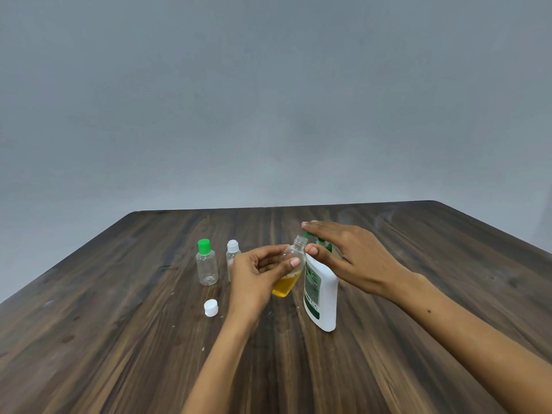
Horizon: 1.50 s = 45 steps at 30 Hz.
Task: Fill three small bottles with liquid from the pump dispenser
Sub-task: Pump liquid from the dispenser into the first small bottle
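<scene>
My left hand [257,279] grips a small clear bottle [291,271], uncapped and tilted, with yellow liquid in its lower part. Its open neck sits just under the green nozzle of the white pump dispenser [321,297], which stands on the table. My right hand [349,255] lies flat on the green pump head, fingers spread, thumb against the dispenser's shoulder. To the left stand an empty clear bottle with a green cap [206,262] and a second clear bottle with a white cap [233,256], partly hidden behind my left hand. A loose white cap [211,307] lies on the table.
Everything sits on a dark wooden table [119,339], whose far edge runs just behind the bottles. A plain grey wall fills the background.
</scene>
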Each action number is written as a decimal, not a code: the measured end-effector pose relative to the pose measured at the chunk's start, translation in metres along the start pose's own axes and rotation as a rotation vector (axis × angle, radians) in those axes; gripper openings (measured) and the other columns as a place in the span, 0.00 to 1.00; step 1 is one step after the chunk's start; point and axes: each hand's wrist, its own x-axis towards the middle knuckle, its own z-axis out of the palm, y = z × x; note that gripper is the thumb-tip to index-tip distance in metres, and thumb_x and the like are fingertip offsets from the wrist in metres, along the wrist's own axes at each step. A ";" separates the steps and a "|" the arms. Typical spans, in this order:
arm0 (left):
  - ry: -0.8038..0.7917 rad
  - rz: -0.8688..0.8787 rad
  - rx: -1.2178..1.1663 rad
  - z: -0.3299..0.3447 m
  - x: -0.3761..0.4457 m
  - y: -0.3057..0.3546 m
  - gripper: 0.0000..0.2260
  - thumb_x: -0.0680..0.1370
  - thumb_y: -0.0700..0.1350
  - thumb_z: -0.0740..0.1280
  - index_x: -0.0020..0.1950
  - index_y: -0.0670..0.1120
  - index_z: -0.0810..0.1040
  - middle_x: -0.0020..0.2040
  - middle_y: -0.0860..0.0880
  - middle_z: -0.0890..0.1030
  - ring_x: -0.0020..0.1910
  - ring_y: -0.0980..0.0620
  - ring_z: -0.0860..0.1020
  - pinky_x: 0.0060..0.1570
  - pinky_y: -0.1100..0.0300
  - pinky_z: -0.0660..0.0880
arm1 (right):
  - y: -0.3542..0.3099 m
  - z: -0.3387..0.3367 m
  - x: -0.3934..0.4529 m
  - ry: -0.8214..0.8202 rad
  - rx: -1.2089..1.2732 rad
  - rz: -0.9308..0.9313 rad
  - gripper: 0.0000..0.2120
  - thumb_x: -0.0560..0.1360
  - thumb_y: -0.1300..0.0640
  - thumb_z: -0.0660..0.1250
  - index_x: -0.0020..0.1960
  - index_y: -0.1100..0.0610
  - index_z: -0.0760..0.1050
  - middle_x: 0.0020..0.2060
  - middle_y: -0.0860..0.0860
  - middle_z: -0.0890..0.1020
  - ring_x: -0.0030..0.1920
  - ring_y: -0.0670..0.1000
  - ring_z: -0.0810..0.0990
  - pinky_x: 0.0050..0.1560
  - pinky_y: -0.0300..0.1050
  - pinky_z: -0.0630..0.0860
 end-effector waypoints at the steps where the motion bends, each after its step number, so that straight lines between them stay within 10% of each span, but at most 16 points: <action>1: 0.001 -0.003 -0.002 0.000 0.000 0.000 0.14 0.69 0.39 0.76 0.54 0.43 0.84 0.47 0.50 0.86 0.47 0.56 0.84 0.43 0.69 0.78 | 0.000 0.000 0.000 0.001 -0.002 0.001 0.44 0.70 0.25 0.37 0.70 0.51 0.69 0.67 0.47 0.72 0.68 0.44 0.68 0.64 0.45 0.68; 12: 0.009 -0.005 -0.011 0.001 0.000 0.000 0.14 0.68 0.40 0.77 0.53 0.44 0.84 0.46 0.51 0.86 0.46 0.57 0.84 0.42 0.69 0.77 | 0.001 0.000 -0.002 -0.023 -0.040 -0.014 0.41 0.72 0.27 0.40 0.71 0.50 0.67 0.68 0.45 0.71 0.68 0.43 0.67 0.65 0.42 0.67; 17: 0.017 -0.008 0.016 0.000 0.001 -0.001 0.15 0.68 0.41 0.77 0.54 0.44 0.84 0.48 0.50 0.86 0.49 0.55 0.84 0.47 0.64 0.80 | 0.001 -0.004 0.000 -0.066 -0.059 -0.037 0.42 0.72 0.27 0.39 0.73 0.52 0.64 0.71 0.45 0.67 0.71 0.41 0.62 0.69 0.35 0.51; 45: 0.004 0.018 0.051 -0.002 0.000 0.002 0.14 0.68 0.42 0.77 0.53 0.46 0.83 0.47 0.51 0.86 0.47 0.57 0.84 0.45 0.68 0.79 | -0.002 0.001 -0.004 -0.081 -0.164 -0.039 0.41 0.72 0.28 0.42 0.73 0.53 0.64 0.71 0.49 0.68 0.71 0.48 0.65 0.67 0.40 0.58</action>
